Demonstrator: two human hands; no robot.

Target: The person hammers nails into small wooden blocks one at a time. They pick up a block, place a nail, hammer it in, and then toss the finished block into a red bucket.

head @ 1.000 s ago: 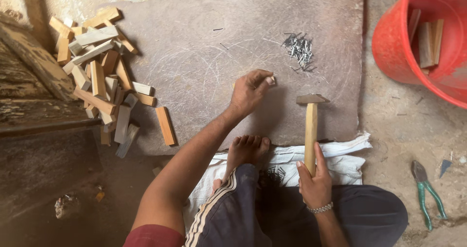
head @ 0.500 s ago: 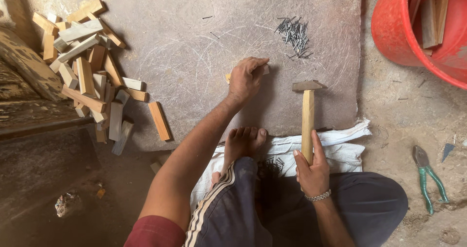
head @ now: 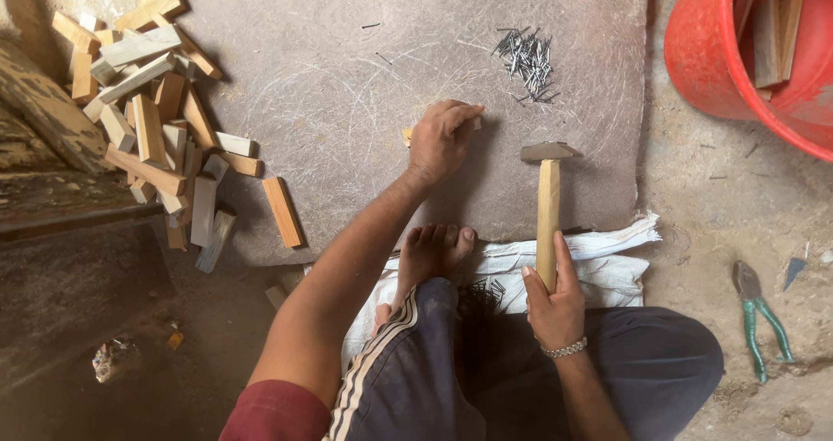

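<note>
My left hand [head: 441, 137] rests on the grey stone slab [head: 347, 102], fingers closed over a small wooden block [head: 407, 135] that shows only at its edges. My right hand [head: 553, 302] grips the wooden handle of a hammer [head: 547, 207], whose metal head lies on the slab just right of the left hand. A loose heap of small dark nails [head: 527, 62] lies on the slab beyond the hammer head. My bare foot [head: 434, 250] sits at the slab's near edge on a white cloth [head: 599, 263].
A pile of short wooden blocks [head: 152, 120] covers the slab's left side. A red plastic tub [head: 746, 59] holding wood pieces stands at the upper right. Green-handled pliers [head: 759, 315] lie on the dirt floor at the right.
My left hand has drawn slightly nearer on the slab with the block under it. The hammer stays in my right hand, head down on the slab; the view shifted a little.
</note>
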